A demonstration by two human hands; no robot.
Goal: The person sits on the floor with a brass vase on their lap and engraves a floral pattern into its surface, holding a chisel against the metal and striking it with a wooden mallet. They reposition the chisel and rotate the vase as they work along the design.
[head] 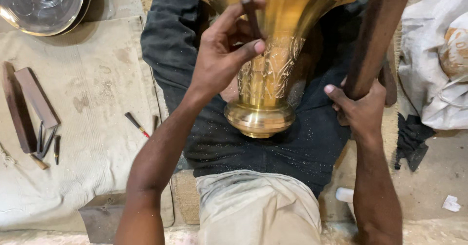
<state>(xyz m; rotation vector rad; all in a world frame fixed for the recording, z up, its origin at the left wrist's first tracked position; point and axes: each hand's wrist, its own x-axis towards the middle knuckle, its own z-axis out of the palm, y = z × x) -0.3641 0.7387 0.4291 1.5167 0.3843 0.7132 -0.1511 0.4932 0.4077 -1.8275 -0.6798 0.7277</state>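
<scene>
A shiny brass vase (pixel 265 86) with engraved leaf patterns lies across my lap, its rounded foot towards me and its flared mouth at the top edge. My left hand (pixel 222 55) pinches a thin dark chisel (pixel 251 13) against the vase's engraved neck. My right hand (pixel 360 108) grips the lower end of a long dark wooden mallet (pixel 378 35), which rises past the vase to the top of the view.
A beige cloth (pixel 83 108) on the left carries flat dark wooden blocks (pixel 27 103), several small chisels (pixel 48 140) and a red-tipped tool (pixel 136 124). A round metal tray (pixel 44 6) is top left, a small metal box (pixel 102 216) bottom left, white sacks (pixel 438 55) on the right.
</scene>
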